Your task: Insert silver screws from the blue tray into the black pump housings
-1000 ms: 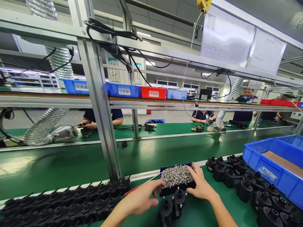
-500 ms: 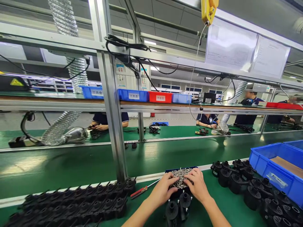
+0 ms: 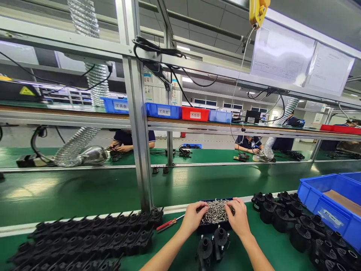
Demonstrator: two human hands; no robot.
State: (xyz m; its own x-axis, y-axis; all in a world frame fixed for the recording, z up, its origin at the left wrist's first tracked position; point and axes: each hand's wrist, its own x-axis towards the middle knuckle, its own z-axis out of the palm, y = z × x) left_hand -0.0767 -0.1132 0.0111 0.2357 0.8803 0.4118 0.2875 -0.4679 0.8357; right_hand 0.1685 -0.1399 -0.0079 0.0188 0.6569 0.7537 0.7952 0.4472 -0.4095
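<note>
A small dark blue tray (image 3: 210,227) heaped with silver screws (image 3: 216,211) sits at the near edge of the green bench. My left hand (image 3: 193,218) rests on the tray's left side, fingers curled into the screws. My right hand (image 3: 239,219) is on its right side, fingers bent over the pile. What either hand pinches is hidden. Just in front of the tray stand two black plastic pump housings (image 3: 212,244), upright between my forearms.
Rows of black housings (image 3: 93,241) lie at the left, and more black pump parts (image 3: 304,226) at the right. A red-handled screwdriver (image 3: 167,225) lies left of the tray. A blue bin (image 3: 329,209) stands far right. Beyond runs a conveyor belt (image 3: 113,188); other people work opposite.
My left hand has come up from the bench onto the screw tray; both hands now sit in the screws. The view has shifted slightly, with the tray nearer the middle.
</note>
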